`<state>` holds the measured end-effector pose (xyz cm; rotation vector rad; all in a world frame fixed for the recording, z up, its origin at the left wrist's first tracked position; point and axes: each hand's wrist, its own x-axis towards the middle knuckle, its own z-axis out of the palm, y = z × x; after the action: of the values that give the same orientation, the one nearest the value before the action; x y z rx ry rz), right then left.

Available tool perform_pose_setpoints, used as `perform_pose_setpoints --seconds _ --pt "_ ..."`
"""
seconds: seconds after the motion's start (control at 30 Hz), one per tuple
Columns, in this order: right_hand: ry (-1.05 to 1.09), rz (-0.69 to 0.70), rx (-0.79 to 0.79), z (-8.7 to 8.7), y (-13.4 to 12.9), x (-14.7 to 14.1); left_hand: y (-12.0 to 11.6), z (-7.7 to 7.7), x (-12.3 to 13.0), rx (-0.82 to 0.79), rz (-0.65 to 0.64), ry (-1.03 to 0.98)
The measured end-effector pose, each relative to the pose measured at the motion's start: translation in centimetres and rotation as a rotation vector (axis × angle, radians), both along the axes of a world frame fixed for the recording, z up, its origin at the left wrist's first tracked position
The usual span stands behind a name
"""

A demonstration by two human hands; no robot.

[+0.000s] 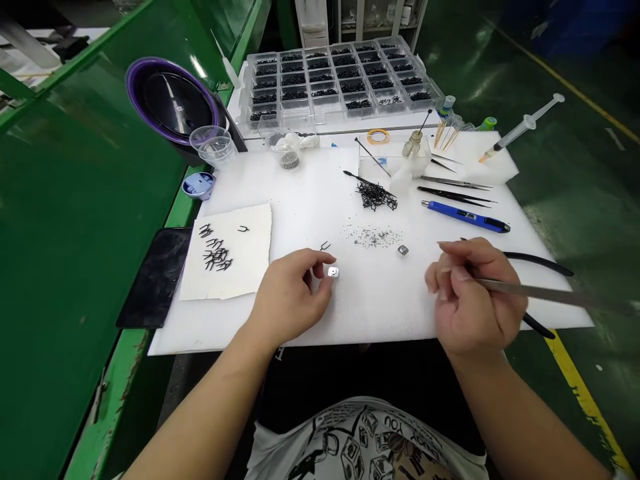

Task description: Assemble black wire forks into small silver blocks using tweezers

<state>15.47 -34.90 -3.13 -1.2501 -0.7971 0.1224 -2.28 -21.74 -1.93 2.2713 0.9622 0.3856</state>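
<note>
Where the bare left hand (293,293) reaches in over the white foam board (385,307): thumb and forefinger curve toward each other, slightly parted, at a small bright silver squarish piece (333,272). From the head view I cannot tell whether they pinch it or merely flank it.

Small bright silver squarish piece: it sits at the opening between those fingertips, toward the right-hand side of the left hand. It looks about as long as it is wide, so no long axis stands out. The left hand is plainly nearer; the right hand is well apart, across the board.

Bare right hand (475,300): fingers curled closed, thumb pressed on a long, slim grey metal tool (525,289). The tool's visible length runs out to the right, away from the silver piece; its far part is blurred.

Curved black handles (540,259): they show just beside the right hand, partly hidden behind it.

Faceted grey squarish piece (403,250): on the board between the hands, nearer the right.

Small black forked piece (325,246): just beyond the left forefinger, prongs pointing away from the person.

Scattered tiny grey specks (377,237): beyond the gap between the hands, with a tangled heap of black pieces (376,196) behind them.

Torn-edged cream sheet (245,267): left of the left hand, bearing more black forked pieces (216,257).
</note>
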Motion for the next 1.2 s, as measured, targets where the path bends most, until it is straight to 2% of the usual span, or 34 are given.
perform_pose_setpoints --seconds 0.07,0.17,0.23,0.3,0.4,0.47,0.6,0.73,0.87,1.2 --pt "-0.244 -0.113 -0.281 0.3 -0.7 1.0 0.1 -0.2 0.0 0.036 -0.043 0.035" --pt "-0.516 -0.167 -0.705 0.3 -0.8 2.2 0.2 -0.3 0.0 0.064 -0.065 0.074" --pt "-0.615 -0.153 -0.848 -0.2 -0.3 2.7 0.2 -0.3 0.0 0.066 -0.061 0.080" --pt "-0.660 -0.131 -0.903 -0.7 0.2 2.8 0.2 -0.4 0.0 0.047 -0.063 0.073" --pt "-0.652 -0.145 -0.917 -1.0 0.3 2.6 0.1 -0.4 -0.1 0.018 -0.065 0.064" --pt "-0.572 -0.137 -0.898 -0.6 0.2 2.0 0.0 -0.3 -0.1 0.010 -0.060 0.071" --pt "-0.367 0.046 -0.817 0.5 0.7 -0.4 0.0 -0.2 -0.2 -0.008 -0.056 0.069" --pt "-0.492 0.264 -0.744 0.8 2.2 -2.7 -0.1 -0.2 -0.4 -0.034 -0.058 0.040" --pt "-0.565 0.298 -0.721 0.6 3.3 -3.3 -0.1 -0.3 -0.5 -0.029 -0.054 0.039" --pt "-0.745 0.363 -0.697 0.1 3.5 -3.3 -0.1 -0.5 -0.6 -0.020 -0.070 0.058"
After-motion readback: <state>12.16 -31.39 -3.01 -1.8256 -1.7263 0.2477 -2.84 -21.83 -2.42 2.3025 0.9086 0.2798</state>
